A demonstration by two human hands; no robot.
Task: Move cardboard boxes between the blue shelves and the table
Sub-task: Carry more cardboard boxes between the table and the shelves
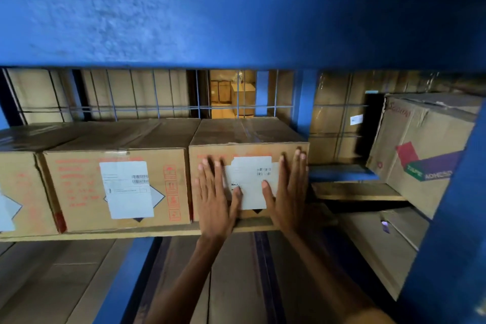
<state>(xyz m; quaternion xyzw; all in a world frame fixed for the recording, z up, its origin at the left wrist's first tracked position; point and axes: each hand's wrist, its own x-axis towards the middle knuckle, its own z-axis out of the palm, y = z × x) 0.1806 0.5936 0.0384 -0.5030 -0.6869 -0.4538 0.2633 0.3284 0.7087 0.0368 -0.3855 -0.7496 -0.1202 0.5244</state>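
matt cardboard box point(247, 150), paper label point(249, 181)

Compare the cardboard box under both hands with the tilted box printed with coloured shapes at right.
The brown cardboard box with the white label sits level on the shelf board; the brown cardboard box printed with red, purple and green shapes leans tilted. The left hand and right hand press flat on the first; the second is untouched. Both are taped.

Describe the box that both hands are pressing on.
The box is brown cardboard, closed, its top seam taped. It sits upright on the shelf, flush beside a matching box. Its front bears faint red print and a white barcode label. The left hand and right hand lie flat on that front, fingers spread.
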